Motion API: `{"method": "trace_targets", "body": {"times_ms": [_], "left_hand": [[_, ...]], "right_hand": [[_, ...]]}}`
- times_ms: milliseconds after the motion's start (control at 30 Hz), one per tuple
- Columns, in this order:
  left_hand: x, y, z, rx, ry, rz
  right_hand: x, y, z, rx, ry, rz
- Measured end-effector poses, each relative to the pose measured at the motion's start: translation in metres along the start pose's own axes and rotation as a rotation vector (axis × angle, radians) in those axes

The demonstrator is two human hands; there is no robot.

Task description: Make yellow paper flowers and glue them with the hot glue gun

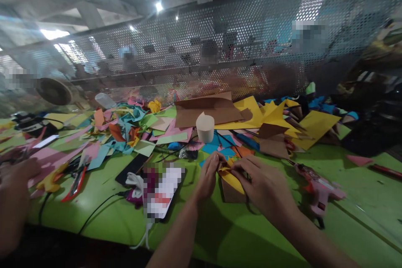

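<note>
My left hand point(208, 176) pinches the left edge of a folded yellow and brown paper piece point(231, 179) above the green table. From the other side, my right hand point(262, 182) has its fingertips closed on the same paper piece. Under and below it lies a brown paper sheet point(232, 196). Just beyond my hands stands an off-white paper roll point(205, 129). A pink glue gun point(322, 190) lies to the right of my right hand. My fingers partly cover the piece's upper end.
Coloured paper scraps point(122, 127) and large yellow sheets point(251, 113) are heaped along the back. A phone point(166, 190), charger cables, red-handled pliers point(75, 182) and a yellow glue gun point(55, 180) lie leftward. Another person's hand point(15, 176) is at far left. A perforated metal screen point(176, 50) stands behind.
</note>
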State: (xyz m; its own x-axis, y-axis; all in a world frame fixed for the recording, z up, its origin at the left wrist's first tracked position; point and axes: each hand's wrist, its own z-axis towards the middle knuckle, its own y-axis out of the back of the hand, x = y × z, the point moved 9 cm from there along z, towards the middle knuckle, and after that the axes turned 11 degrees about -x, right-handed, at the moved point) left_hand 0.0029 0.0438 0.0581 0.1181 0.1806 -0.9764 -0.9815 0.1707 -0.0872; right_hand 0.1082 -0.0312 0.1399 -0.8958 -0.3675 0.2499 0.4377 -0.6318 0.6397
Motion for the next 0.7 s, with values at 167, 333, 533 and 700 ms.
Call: {"method": "trace_targets", "body": {"times_ms": [167, 333, 533, 700], "left_hand": [[-0.001, -0.002, 0.001, 0.019, 0.020, 0.005], [0.005, -0.002, 0.000, 0.034, 0.032, -0.002], [0.001, -0.003, -0.001, 0.031, 0.019, -0.004], [-0.006, -0.005, -0.001, 0.031, 0.000, -0.014]], "right_hand": [[0.015, 0.006, 0.004, -0.028, 0.157, -0.084], [0.018, 0.006, 0.007, 0.006, 0.192, -0.103], [0.018, 0.001, 0.008, 0.080, 0.232, -0.145], [0.026, -0.003, 0.012, 0.127, 0.315, -0.206]]}}
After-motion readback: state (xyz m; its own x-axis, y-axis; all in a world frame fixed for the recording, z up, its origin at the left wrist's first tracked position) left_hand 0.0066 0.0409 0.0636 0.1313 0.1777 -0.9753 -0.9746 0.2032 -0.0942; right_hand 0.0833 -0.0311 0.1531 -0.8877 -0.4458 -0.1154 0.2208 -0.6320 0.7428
